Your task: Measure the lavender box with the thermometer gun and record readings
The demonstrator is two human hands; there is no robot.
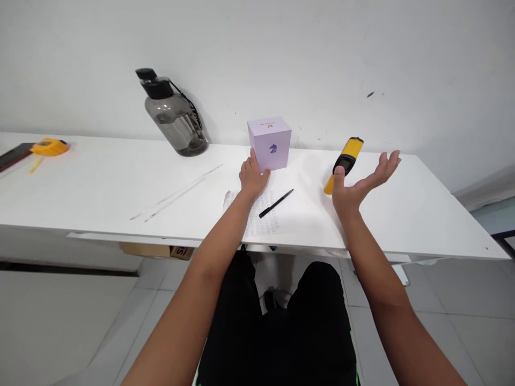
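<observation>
My left hand [254, 176] is at the lower left corner of a lilac box [272, 151] with a dark horse-head mark. Its thumb lies on the front face and its fingers are along the left side. Under that wrist lies a sheet of handwritten paper [263, 222], with a black pen [276, 203] across it. My right hand [356, 187] is raised with fingers spread and palm turned up, holding nothing. Just behind its thumb is a yellow and black handheld device with a small screen [348, 155], looking like an infrared thermometer; the thumb hides part of it.
A grey see-through water bottle [173, 118] with a black lid stands near the wall. On the far left of the white table [181, 203] are a yellow tape measure [51, 147] and a dark long object [16, 156]. Below the table edge shows a cardboard box [151, 250].
</observation>
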